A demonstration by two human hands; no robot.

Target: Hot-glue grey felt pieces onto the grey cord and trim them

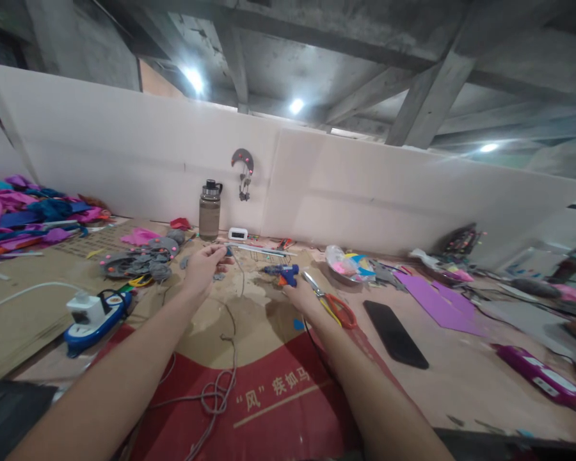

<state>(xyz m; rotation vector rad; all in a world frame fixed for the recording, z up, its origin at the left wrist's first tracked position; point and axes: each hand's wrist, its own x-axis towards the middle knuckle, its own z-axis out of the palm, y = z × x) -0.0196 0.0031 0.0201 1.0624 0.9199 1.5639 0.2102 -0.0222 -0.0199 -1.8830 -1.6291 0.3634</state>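
My left hand (205,264) is raised over the cardboard, fingers pinched together. A thin grey cord (242,275) hangs from its fingertips; a small dark bit there is too blurred to name. My right hand (301,296) is closed around the handle of a blue glue gun (279,271) with an orange trigger, its nozzle pointing left toward my left hand. More loose cord (216,398) lies in loops on the red printed part of the cardboard (273,346). Orange-handled scissors (340,310) lie just right of my right hand.
Grey felt pieces with pink beads (137,262), a blue power strip (98,323) and a bottle (210,211) stand left. A phone (396,334), purple sheets (436,301) and a bowl (348,276) lie right. A moon ornament (242,169) hangs on the white partition (365,186).
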